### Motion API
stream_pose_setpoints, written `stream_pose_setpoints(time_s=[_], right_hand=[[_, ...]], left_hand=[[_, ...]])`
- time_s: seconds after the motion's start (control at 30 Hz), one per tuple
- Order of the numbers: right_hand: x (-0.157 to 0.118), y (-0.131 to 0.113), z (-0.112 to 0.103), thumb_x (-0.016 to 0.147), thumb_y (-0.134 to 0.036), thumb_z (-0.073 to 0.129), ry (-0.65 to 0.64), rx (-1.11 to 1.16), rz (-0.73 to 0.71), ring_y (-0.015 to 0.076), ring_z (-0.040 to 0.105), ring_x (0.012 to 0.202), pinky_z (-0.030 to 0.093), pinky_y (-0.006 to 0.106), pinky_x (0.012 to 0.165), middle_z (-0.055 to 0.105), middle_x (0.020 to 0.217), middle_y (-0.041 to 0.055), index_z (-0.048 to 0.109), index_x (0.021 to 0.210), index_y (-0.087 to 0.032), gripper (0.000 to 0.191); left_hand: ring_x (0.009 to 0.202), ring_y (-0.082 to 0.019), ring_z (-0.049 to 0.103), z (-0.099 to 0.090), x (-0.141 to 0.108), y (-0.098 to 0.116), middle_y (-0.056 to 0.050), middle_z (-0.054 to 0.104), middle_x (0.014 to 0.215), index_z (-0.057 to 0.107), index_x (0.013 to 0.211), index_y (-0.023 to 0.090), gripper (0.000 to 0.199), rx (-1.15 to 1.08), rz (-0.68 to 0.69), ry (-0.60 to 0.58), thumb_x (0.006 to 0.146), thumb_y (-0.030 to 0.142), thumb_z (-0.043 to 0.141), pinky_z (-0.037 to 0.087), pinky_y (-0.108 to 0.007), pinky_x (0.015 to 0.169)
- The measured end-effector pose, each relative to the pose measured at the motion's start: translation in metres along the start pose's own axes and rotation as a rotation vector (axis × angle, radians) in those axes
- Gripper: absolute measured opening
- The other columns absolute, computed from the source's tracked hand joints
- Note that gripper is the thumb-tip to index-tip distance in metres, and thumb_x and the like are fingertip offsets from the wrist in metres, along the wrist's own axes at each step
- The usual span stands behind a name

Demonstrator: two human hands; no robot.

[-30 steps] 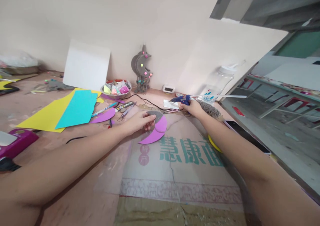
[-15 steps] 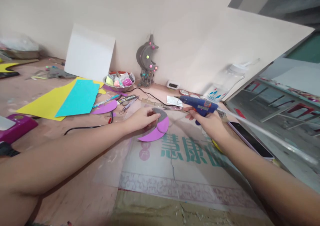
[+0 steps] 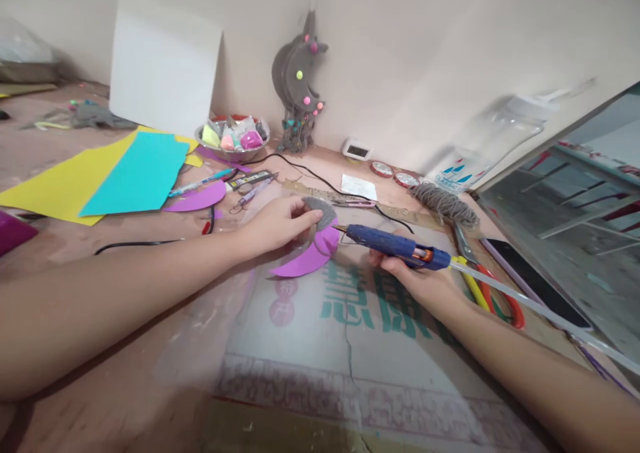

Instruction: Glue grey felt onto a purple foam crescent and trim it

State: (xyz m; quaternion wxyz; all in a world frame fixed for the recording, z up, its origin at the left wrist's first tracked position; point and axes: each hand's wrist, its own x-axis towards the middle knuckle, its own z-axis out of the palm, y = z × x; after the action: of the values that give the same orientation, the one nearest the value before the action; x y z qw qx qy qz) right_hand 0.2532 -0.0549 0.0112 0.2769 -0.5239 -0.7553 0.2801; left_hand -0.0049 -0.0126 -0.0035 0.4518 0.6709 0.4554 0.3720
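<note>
My left hand (image 3: 285,223) pinches a purple paper crescent (image 3: 305,259) whose upper end is covered in grey yarn (image 3: 320,214). Its lower tip points left over the printed sheet. In my right hand (image 3: 410,273) is a blue hot glue gun (image 3: 385,241), with a long clear glue stick (image 3: 530,309) sticking out of its back. The gun's nozzle points left, at or very close to the crescent's right edge; I cannot tell whether they touch. My right fingers are partly hidden behind the gun.
Yellow paper (image 3: 55,186) and turquoise paper (image 3: 133,176) lie left. A bowl of clay packets (image 3: 235,139) stands behind. A grey moon ornament (image 3: 300,79) is against the wall. Right are a yarn bundle (image 3: 445,203), scissors (image 3: 485,286), a phone (image 3: 535,279) and a plastic bottle (image 3: 500,139).
My right hand has brought the glue gun down and left, its nozzle now beside the crescent. My left hand keeps its hold. The view has shifted, showing the scissors and yarn bundle more fully.
</note>
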Motion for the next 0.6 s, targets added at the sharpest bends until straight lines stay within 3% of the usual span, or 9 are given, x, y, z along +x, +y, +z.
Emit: stream_pose_setpoints(time_s=[0.2,0.37,0.6], right_hand=[[-0.002,-0.012,0.007,0.073,-0.055,0.067,-0.033,0.052,0.065,0.0265,0.065,0.08,0.051,0.036,0.069,0.07,0.077,0.0051,0.065,0.077,-0.025,0.031],[-0.001,-0.015,0.011,0.069,-0.057,0.071,-0.004,0.033,0.083,0.0201,0.059,0.064,0.045,0.031,0.057,0.066,0.069,0.0027,0.061,0.074,-0.023,0.036],[0.002,-0.017,0.012,0.069,-0.057,0.07,0.019,-0.013,0.086,0.0173,0.053,0.059,0.041,0.029,0.053,0.058,0.061,0.0006,0.057,0.069,-0.022,0.037]], left_hand=[[0.041,-0.008,0.047,0.0,-0.002,0.006,0.001,0.055,0.046,0.051,0.055,0.016,0.035,-0.049,0.047,0.0,0.086,0.032,0.058,0.033,-0.022,0.045],[0.044,-0.01,0.051,0.0,0.001,0.002,0.0,0.057,0.049,0.052,0.057,0.016,0.033,0.023,0.095,-0.005,0.087,0.031,0.054,0.036,-0.024,0.048],[0.049,-0.01,0.046,-0.001,0.001,0.003,0.001,0.053,0.051,0.051,0.056,0.017,0.031,0.061,0.116,0.037,0.084,0.029,0.058,0.031,-0.024,0.049]])
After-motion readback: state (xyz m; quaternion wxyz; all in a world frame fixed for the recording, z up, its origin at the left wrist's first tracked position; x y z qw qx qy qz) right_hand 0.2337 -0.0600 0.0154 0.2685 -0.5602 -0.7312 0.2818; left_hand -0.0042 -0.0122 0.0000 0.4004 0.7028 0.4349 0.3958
